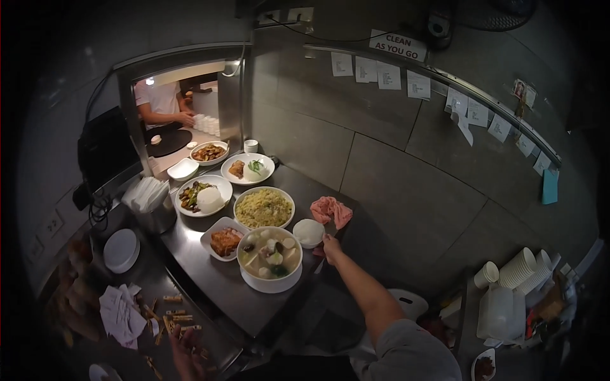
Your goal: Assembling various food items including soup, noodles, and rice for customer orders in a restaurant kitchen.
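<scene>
Far left, a stack of white plates (121, 249) sits on the lower shelf, with a crumpled white cloth (122, 314) and scattered wooden pegs (175, 314) below it. The left hand (187, 352) hangs low at the bottom edge near those pegs; it is blurred, its grip looks loose and holds nothing that I can make out.

Up on the steel tabletop (210, 286) the spread looks nearly complete, I'd say: a plate of rice and vegetables (203, 195), a small dish of glazed meat (223, 240), a plate of fried rice (263, 207), and the big bowl of soup (271, 257) on its saucer at the front. Further back stand a fish plate (248, 168), a dark stir-fry bowl (208, 152) and an empty white dish (183, 169) by the pass window, where another person (162, 105) works at a round black tray (169, 142).

Now the right hand (330, 244): it reaches across to the small bowl of white rice (309, 232), just beside the soup, its fingers at the bowl's right rim. Whether the grip is pinched on the bowl I cannot tell. What seems left is settling this last bowl among the others.

A pink cloth (332, 211) lies just behind the rice bowl, crowding that corner. Far right, stacked paper cups (524, 270) stand well apart.
</scene>
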`<move>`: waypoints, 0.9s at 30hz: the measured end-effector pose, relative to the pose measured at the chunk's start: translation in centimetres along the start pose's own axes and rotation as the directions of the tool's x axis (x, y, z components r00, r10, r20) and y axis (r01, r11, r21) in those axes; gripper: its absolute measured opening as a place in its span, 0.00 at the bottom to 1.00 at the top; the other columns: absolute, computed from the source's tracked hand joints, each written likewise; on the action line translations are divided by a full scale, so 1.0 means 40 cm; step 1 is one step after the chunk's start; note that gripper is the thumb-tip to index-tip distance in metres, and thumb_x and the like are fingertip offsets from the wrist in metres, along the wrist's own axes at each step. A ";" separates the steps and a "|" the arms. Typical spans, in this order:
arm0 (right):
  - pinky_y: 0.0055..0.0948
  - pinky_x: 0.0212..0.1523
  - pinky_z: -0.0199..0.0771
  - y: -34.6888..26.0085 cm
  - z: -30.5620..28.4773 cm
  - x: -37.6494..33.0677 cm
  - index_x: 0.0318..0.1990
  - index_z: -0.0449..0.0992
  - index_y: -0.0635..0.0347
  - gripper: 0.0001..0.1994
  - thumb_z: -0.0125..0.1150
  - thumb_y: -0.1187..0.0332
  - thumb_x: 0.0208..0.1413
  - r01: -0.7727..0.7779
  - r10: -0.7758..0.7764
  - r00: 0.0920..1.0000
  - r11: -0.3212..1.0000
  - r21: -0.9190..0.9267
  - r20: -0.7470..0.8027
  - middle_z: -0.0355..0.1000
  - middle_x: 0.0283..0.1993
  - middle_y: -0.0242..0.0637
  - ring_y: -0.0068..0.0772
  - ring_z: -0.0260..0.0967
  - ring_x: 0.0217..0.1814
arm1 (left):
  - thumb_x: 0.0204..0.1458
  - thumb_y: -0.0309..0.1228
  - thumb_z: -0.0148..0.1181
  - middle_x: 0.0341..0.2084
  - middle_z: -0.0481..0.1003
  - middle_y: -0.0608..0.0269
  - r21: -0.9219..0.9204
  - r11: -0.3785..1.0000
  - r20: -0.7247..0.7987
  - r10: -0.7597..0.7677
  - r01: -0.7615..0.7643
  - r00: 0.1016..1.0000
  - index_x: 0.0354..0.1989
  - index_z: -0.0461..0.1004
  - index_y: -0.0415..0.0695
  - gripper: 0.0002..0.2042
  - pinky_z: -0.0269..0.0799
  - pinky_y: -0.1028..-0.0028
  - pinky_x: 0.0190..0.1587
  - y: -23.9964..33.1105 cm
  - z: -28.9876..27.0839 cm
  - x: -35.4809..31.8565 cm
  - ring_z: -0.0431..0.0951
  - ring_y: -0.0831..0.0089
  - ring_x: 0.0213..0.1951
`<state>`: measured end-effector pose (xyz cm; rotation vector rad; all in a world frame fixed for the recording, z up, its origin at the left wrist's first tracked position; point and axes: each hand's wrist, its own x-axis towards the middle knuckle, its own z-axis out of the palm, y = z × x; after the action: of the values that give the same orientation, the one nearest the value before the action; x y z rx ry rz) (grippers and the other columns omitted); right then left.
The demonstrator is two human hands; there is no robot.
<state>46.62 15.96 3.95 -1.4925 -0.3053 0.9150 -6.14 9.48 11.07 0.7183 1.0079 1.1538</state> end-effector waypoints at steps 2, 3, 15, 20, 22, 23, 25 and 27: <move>0.37 0.31 0.77 0.007 0.000 0.001 0.53 0.60 0.54 0.18 0.37 0.56 0.61 0.036 -0.039 0.999 0.992 0.121 0.020 0.67 0.38 0.41 0.37 0.71 0.29 | 0.56 0.53 0.38 0.44 0.69 0.63 0.035 0.997 -0.036 -0.063 0.064 0.997 0.56 0.58 0.52 0.25 0.62 0.71 0.44 -0.001 0.054 0.091 0.68 0.73 0.43; 0.37 0.33 0.77 0.014 -0.001 -0.002 0.53 0.60 0.54 0.18 0.37 0.56 0.61 0.067 -0.085 0.994 0.970 0.233 0.065 0.67 0.37 0.40 0.36 0.71 0.31 | 0.56 0.53 0.38 0.44 0.69 0.63 0.045 0.996 -0.019 -0.077 0.078 0.997 0.56 0.58 0.52 0.25 0.62 0.71 0.44 0.001 0.082 0.123 0.68 0.73 0.43; 0.43 0.46 0.66 0.815 -0.706 -0.444 0.36 0.73 0.69 0.22 0.50 0.53 0.51 -0.752 0.184 0.574 0.504 -0.425 -0.798 0.71 0.41 0.52 0.49 0.70 0.42 | 0.56 0.54 0.37 0.40 0.70 0.64 0.273 0.962 0.168 -0.032 -0.015 0.985 0.53 0.60 0.50 0.25 0.60 0.71 0.44 -0.163 0.229 0.393 0.67 0.73 0.41; 0.34 0.30 0.65 0.672 -0.818 -0.391 0.33 0.72 0.62 0.17 0.45 0.56 0.56 -0.326 0.093 0.663 0.929 -0.174 -0.743 0.69 0.32 0.41 0.36 0.67 0.31 | 0.58 0.48 0.36 0.38 0.70 0.63 0.252 0.963 0.043 0.092 -0.100 0.995 0.52 0.61 0.47 0.21 0.64 0.76 0.37 -0.220 0.273 0.450 0.68 0.75 0.39; 0.30 0.22 0.64 0.460 -0.750 -0.238 0.32 0.71 0.58 0.15 0.42 0.57 0.58 -0.057 0.030 0.713 0.998 -0.015 -0.700 0.67 0.28 0.36 0.30 0.65 0.26 | 0.58 0.47 0.37 0.36 0.71 0.63 0.386 0.910 -0.043 0.184 -0.154 0.982 0.52 0.62 0.47 0.21 0.64 0.76 0.33 -0.212 0.284 0.437 0.69 0.76 0.39; 0.28 0.18 0.63 0.438 -0.755 -0.242 0.31 0.71 0.56 0.15 0.41 0.58 0.59 0.081 -0.011 0.721 0.994 0.069 -0.693 0.67 0.26 0.33 0.26 0.64 0.23 | 0.58 0.46 0.37 0.35 0.71 0.63 0.508 0.841 -0.090 0.266 -0.186 0.960 0.52 0.62 0.46 0.20 0.65 0.77 0.30 -0.211 0.298 0.433 0.69 0.76 0.38; 0.29 0.18 0.60 0.125 -0.631 -0.061 0.29 0.70 0.57 0.21 0.38 0.51 0.60 0.176 -0.235 0.743 0.972 -0.156 -0.627 0.62 0.18 0.33 0.25 0.59 0.18 | 0.58 0.44 0.38 0.33 0.72 0.62 0.609 0.755 -0.110 0.385 -0.244 0.916 0.52 0.62 0.46 0.19 0.63 0.79 0.25 -0.209 0.309 0.413 0.71 0.76 0.36; 0.30 0.30 0.68 -0.111 -0.713 0.106 0.41 0.69 0.64 0.20 0.44 0.52 0.58 0.238 -0.731 0.479 0.641 -0.729 -0.486 0.68 0.26 0.36 0.30 0.67 0.28 | 0.58 0.43 0.38 0.33 0.72 0.62 0.710 0.609 0.063 0.443 -0.353 0.894 0.53 0.62 0.46 0.19 0.63 0.80 0.24 -0.229 0.363 0.432 0.71 0.75 0.34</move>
<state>70.47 -0.81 3.32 -2.0381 -0.3951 -0.4276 12.16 24.04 4.21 1.5846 1.4707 1.1834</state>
